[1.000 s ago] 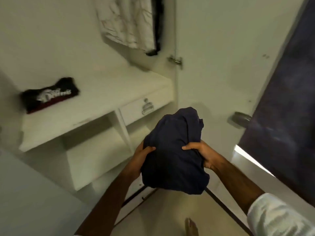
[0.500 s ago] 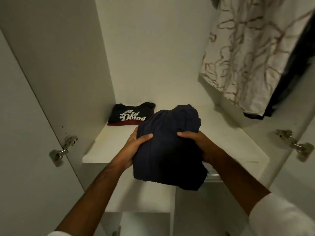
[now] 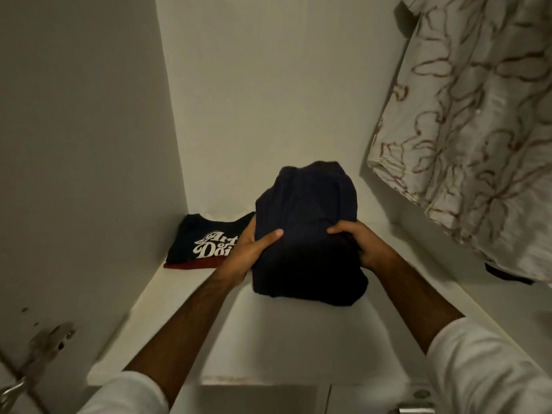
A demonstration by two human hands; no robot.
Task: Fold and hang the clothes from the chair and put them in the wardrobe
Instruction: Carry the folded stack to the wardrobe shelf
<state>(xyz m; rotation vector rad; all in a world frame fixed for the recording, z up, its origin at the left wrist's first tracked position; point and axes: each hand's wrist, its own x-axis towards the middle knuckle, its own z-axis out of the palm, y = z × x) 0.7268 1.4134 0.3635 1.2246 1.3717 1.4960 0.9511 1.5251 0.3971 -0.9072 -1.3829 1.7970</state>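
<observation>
— While we look down into the wardrobe (image 3: 263, 94), what do we have in our hands?

— We hold a folded dark navy garment (image 3: 307, 243) between them. Our left hand (image 3: 248, 249) grips its left edge, thumb curled over the top; our right hand (image 3: 364, 243) grips the right edge, fingers wrapped over the cloth.

— Where is it in relation to the shelf (image 3: 283, 333)?

— Over the white shelf, about the middle. We cannot tell whether its underside touches the board or hangs just above.

— What else lies on that surface?

— A folded black shirt (image 3: 206, 243) with white lettering sits in the back left corner, on top of something red (image 3: 191, 265). Our left hand covers part of its right side.

— And the space around us?

— Plain white walls close in at the back and left. A pale patterned garment (image 3: 478, 138) hangs at the right, with a dark one (image 3: 507, 274) showing below its hem. A metal hinge (image 3: 44, 348) shows at the lower left, blurred. White sleeves (image 3: 493, 369) cover both our forearms near the bottom edge.
</observation>
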